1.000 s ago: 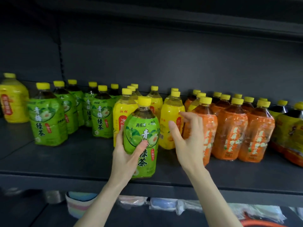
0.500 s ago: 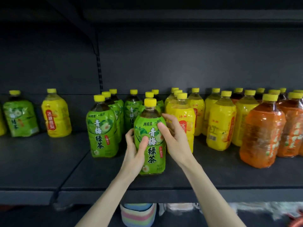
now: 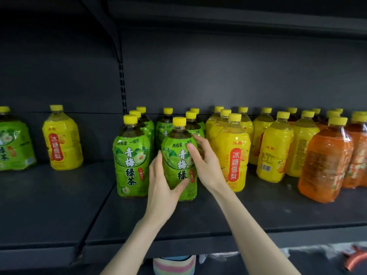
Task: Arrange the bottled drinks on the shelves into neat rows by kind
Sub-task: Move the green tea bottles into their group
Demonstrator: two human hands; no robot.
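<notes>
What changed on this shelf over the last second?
The left hand moved the green tea bottle leftward, from before the yellow bottles to beside the front green bottle; the right hand took hold of it too. The rest stayed put.

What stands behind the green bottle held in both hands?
Behind the held green bottle, more green bottles stand in a row; only caps and shoulders show, their lower bodies covered.

Eight green tea bottles [image 3: 131, 159], about eight yellow bottles [image 3: 230, 151]; the orange bottles [image 3: 325, 161], far right, overlap too much to count.
</notes>
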